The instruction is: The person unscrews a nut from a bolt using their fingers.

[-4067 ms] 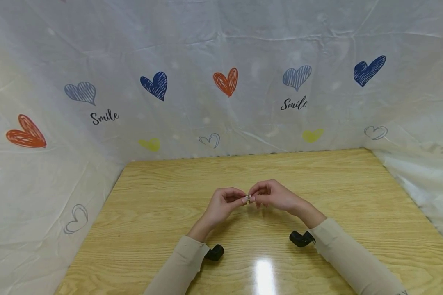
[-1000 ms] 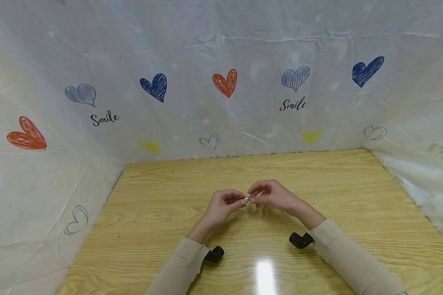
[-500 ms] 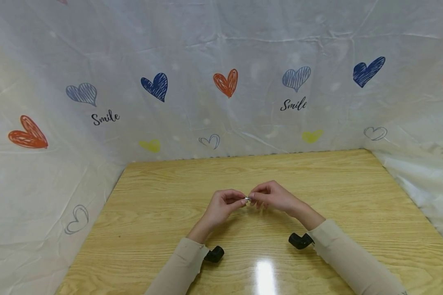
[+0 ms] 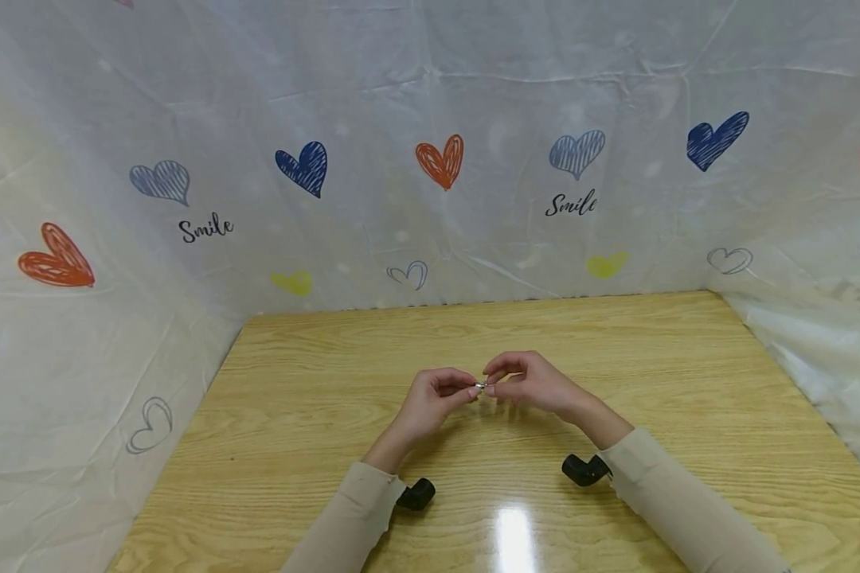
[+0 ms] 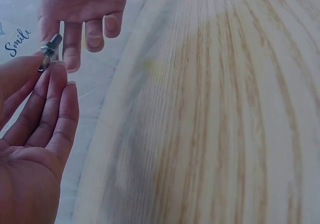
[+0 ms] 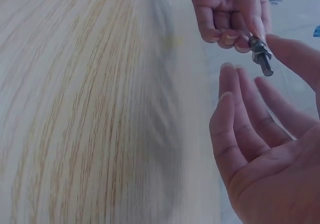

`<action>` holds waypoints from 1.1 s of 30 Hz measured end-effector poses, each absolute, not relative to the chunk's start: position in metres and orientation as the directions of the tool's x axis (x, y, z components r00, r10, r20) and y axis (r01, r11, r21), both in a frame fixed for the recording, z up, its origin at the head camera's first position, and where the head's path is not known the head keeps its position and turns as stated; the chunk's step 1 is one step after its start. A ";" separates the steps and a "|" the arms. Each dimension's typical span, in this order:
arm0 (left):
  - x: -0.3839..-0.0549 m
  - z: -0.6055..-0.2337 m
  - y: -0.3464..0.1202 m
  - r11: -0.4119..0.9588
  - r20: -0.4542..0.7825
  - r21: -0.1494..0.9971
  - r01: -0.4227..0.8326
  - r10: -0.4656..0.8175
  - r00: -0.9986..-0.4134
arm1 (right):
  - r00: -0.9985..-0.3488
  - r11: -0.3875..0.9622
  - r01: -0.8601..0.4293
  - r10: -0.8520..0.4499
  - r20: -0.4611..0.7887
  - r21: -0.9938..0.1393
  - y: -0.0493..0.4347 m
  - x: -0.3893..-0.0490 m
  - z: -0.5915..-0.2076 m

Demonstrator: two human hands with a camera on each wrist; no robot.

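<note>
A small silver threaded bolt [image 6: 267, 68] with a hex nut [image 6: 258, 50] on it is up between the two hands over the table. The left hand [image 4: 430, 399] pinches one end between thumb and fingertips, which hide that end. From the other side comes the right hand [image 4: 541, 386], its thumb [image 6: 287, 49] right at the nut. The right fingers [image 6: 227, 106] are loosely bent and apart from the bolt, and the threaded tip sticks out free between them and the thumb.
The hands are above a wood-grain table [image 4: 315, 398]. A pale sheet [image 4: 373, 103] printed with hearts and "Smile" hangs behind and at both sides. Black wrist mounts [image 4: 584, 469] stick out from beige sleeves [image 4: 681, 501].
The right thumb has moved down past the nut and the right index finger has lifted, after being closer together half a second ago. The left hand keeps its pinch and place.
</note>
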State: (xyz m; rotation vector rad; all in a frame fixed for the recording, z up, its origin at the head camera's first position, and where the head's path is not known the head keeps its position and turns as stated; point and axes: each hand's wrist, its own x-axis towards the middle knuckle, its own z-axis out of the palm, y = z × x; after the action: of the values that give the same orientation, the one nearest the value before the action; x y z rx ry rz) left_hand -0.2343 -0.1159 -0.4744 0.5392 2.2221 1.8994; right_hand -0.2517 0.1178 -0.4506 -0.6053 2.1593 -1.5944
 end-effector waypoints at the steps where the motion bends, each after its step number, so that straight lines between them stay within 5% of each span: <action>1: -0.234 -0.474 -0.116 0.124 0.103 0.979 0.161 0.377 -0.921 | -0.831 0.262 -0.113 -0.554 -0.054 -0.958 0.118 -0.252 -0.451; 33: -0.232 -0.473 -0.116 0.136 0.106 0.976 0.171 0.390 -0.915 | -0.791 0.263 -0.124 -0.608 -0.064 -0.957 0.117 -0.254 -0.452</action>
State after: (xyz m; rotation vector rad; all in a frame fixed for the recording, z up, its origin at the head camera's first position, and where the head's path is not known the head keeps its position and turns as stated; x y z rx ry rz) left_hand -0.2322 -0.1156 -0.4728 0.5585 2.2302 1.8771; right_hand -0.2544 0.1169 -0.4518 -0.6634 2.1183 -1.5454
